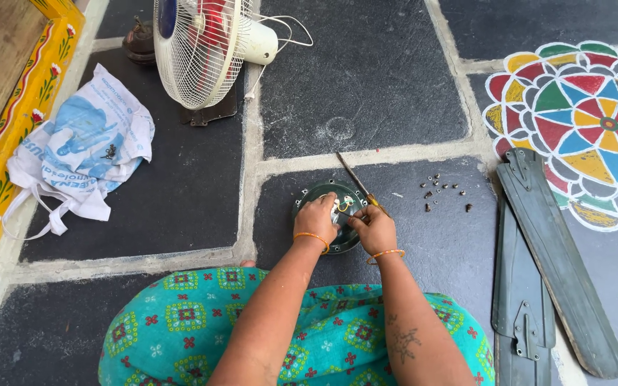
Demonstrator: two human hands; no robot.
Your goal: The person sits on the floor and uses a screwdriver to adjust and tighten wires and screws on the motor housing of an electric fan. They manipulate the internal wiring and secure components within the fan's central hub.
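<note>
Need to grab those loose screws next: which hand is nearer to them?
Right. The right hand, holding the screwdriver, is closer to the loose screws; the left hand rests on the motor housing, farther away.

A dark slate floor [366,78] with pale grout lines carries a painted multicoloured flower pattern [595,129] beside a yellow flowered threshold [8,157].

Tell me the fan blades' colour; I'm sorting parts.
Dark grey-green blades, lying at the right in the head view.
</note>
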